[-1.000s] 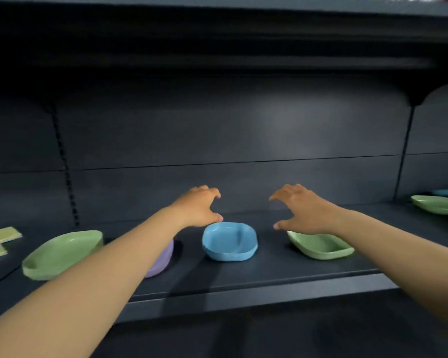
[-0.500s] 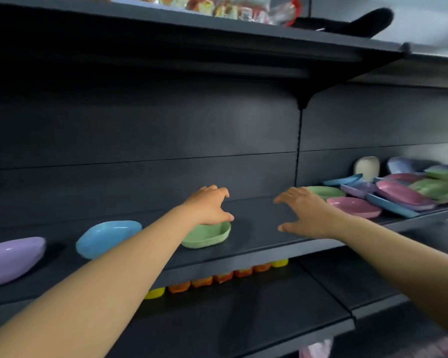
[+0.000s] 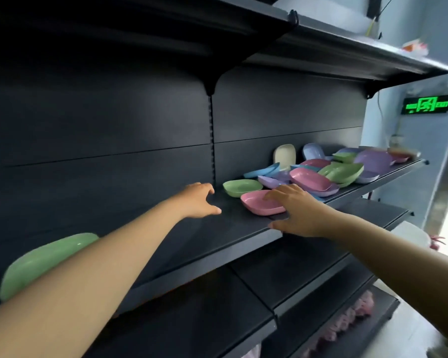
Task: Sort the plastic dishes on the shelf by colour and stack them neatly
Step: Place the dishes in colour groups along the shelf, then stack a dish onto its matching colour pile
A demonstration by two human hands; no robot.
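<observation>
Hands reach out over a dark shelf [image 3: 217, 228] from a head-worn view. The left hand [image 3: 197, 201] hovers above bare shelf with its fingers spread apart and loosely bent, holding nothing. The right hand [image 3: 295, 210] lies at the front edge of the shelf, fingers splayed, with the fingertips resting on the near rim of a pink dish [image 3: 259, 202]; its thumb points along the shelf lip and nothing is clasped. Just behind the pink dish sits a green dish [image 3: 241, 187], upright and apart from the left hand. Farther right along the same shelf lies a jumbled pile of dishes [image 3: 328, 171] in pink, green, purple, blue and cream, some tilted against one another and a cream one leaning on the back panel. At the left edge, partly hidden by the left forearm, a second green dish [image 3: 44, 262] appears blurred. A green exit sign [image 3: 428, 104] glows on the wall at the right.
</observation>
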